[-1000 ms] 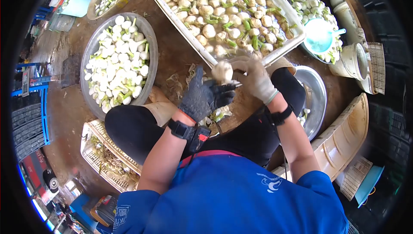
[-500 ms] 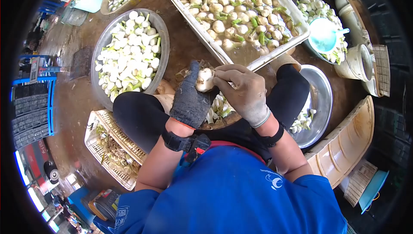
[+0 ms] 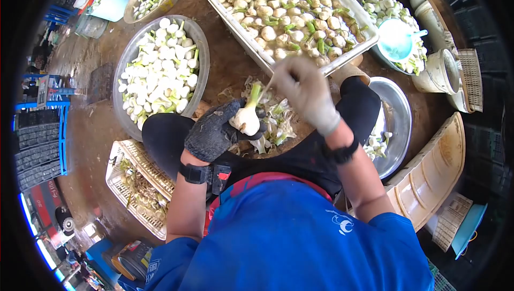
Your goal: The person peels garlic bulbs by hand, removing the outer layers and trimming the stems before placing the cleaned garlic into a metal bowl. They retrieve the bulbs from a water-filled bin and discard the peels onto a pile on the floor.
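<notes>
My left hand (image 3: 213, 131), in a dark grey glove, holds a white garlic bulb (image 3: 246, 121) with its green stem pointing up. Just right of the stem is my right hand (image 3: 304, 90), in a pale glove blurred by motion. Its fingers are bent, and a thin strip seems to run from them towards the stem; what they grip is too smeared to name. Below and behind the bulb, peeled skins (image 3: 278, 122) are heaped between my legs. Clean white bulbs (image 3: 160, 71) fill a round tub (image 3: 202, 85) at the left.
Ahead, a white tray (image 3: 243, 39) holds unpeeled bulbs in water. A metal basin (image 3: 402, 125) with some pieces stands at my right, near a long cream trough (image 3: 428, 176). At the lower left is a cream basket (image 3: 113, 176) of scraps. A turquoise strainer (image 3: 395, 39) rests on bulbs.
My left hand has turned and opened out under the bulb, whose green stem now shows upward. The right hand has lifted away from the bulb, up and to the right.
</notes>
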Available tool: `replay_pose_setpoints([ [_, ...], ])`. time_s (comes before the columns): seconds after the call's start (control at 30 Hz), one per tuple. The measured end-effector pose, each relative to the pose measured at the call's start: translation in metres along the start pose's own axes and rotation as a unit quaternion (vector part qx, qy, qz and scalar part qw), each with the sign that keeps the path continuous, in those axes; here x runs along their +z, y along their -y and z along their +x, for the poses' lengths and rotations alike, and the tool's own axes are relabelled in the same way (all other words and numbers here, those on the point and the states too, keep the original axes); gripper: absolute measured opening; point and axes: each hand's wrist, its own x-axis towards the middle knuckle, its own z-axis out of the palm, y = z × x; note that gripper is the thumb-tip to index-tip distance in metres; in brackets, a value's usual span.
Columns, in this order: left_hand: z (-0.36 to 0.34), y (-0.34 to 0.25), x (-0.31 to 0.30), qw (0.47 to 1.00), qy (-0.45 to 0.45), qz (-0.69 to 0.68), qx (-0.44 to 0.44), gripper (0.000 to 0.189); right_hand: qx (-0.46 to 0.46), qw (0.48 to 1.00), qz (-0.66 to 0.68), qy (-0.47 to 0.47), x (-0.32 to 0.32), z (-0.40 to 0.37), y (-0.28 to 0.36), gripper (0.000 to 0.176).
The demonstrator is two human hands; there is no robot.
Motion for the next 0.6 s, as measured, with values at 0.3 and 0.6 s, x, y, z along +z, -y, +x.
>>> replay_pose_setpoints([
  [0.3,-0.009,0.011,0.015,0.956,-0.125,0.162,0.21,0.043,0.156,0.954,0.22,0.134,0.021,-0.022,-0.003,0.037],
  [0.6,0.001,-0.006,0.011,0.911,0.289,-0.293,-0.029,0.045,0.208,0.897,0.376,0.108,0.017,-0.024,0.013,0.017],
])
